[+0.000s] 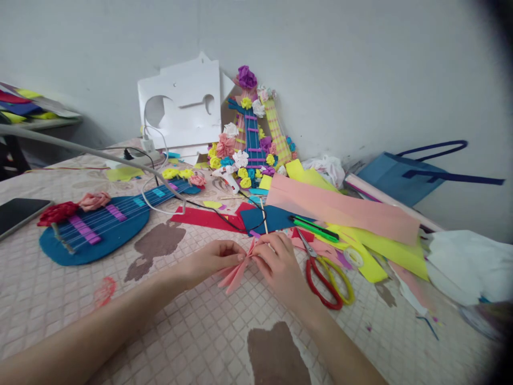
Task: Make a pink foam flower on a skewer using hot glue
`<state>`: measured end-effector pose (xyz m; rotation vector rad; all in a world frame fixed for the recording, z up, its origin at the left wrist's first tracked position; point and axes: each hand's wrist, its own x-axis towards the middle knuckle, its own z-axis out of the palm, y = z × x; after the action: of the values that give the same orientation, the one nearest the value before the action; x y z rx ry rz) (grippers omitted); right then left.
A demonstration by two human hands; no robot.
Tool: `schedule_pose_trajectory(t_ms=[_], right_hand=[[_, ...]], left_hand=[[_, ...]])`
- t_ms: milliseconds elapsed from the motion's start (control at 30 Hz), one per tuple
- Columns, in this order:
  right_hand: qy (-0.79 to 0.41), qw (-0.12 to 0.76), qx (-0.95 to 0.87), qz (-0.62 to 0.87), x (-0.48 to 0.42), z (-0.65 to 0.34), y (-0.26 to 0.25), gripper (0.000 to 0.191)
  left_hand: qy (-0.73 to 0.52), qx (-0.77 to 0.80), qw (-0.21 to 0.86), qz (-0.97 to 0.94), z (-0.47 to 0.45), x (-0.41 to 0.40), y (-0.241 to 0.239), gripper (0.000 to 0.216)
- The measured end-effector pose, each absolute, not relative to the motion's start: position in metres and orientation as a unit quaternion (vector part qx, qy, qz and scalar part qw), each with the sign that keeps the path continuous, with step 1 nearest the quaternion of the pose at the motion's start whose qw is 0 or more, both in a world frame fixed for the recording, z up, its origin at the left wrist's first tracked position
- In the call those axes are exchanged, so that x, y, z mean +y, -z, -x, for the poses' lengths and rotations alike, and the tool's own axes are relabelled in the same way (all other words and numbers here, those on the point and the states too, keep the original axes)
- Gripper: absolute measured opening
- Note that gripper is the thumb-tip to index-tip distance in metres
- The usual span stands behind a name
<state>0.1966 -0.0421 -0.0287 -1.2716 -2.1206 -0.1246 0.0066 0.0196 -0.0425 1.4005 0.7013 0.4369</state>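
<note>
Both my hands meet over the middle of the table, pinching a piece of pink crepe paper (233,278) gathered into folds. My left hand (214,261) grips its left side, fingers closed. At the gathered upper part, my right hand (276,262) is closed on the same paper. The folds fan out downward below my fingers, and a thin wooden stick (263,215) stands out just beyond my right hand. Right of that hand lie scissors with red and yellow handles (326,280) and a green utility knife (316,229).
A blue paper guitar with flowers (116,224) lies on the left, near a phone (20,214). At the back are a white glue gun (227,178) with its cord and decorated guitars (254,133). Crepe strips (340,206), tape (354,256) and a blue bag (401,174) are on the right.
</note>
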Motion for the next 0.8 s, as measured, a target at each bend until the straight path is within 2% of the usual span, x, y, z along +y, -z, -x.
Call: schedule_pose_trajectory(t_ms=[267,633,800], right_hand=[[0.019,0.304,-0.815,0.493,-0.043,-0.198,0.029,0.011],[-0.01,0.294,-0.819,0.493,-0.043,-0.196,0.03,0.013],[-0.064,0.311,-0.805,0.501,-0.044,-0.194,0.032,0.007]], left_hand=[[-0.196,0.288,0.64,-0.685,-0.004,0.025,0.033,0.031],[-0.191,0.305,0.496,-0.79,-0.005,0.017,0.024,0.017],[-0.239,0.331,0.41,-0.816,-0.009,0.011,0.029,0.01]])
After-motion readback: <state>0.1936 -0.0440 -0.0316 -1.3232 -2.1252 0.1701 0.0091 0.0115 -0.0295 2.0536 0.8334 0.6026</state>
